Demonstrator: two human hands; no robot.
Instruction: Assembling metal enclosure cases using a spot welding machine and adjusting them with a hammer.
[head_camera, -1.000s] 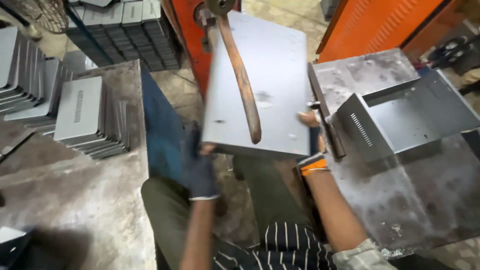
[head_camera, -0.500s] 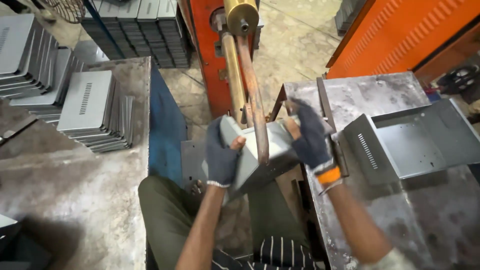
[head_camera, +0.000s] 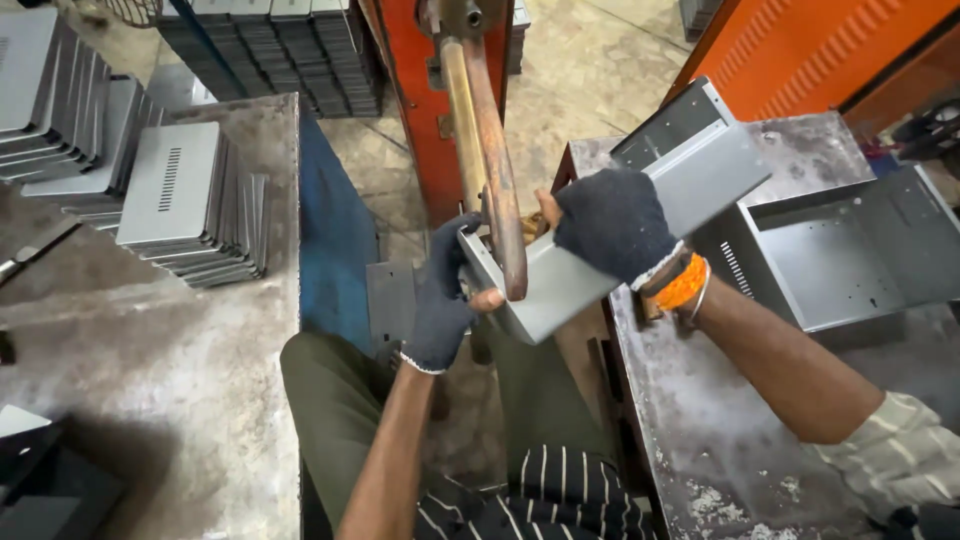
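Both the left hand (head_camera: 443, 300) and the right hand (head_camera: 612, 222) wore dark knitted cloth gloves and gripped a folded sheet-metal casing (head_camera: 640, 225), grey and matt. The rod (head_camera: 497, 160) crossing it looked coppery and tarnished. The steel tabletop (head_camera: 700, 420) was scuffed, rough and blotched.

Bright, even daylight; sharp, soft shadows

Copper welding arm (head_camera: 490, 160) across the grey metal box (head_camera: 640, 230).
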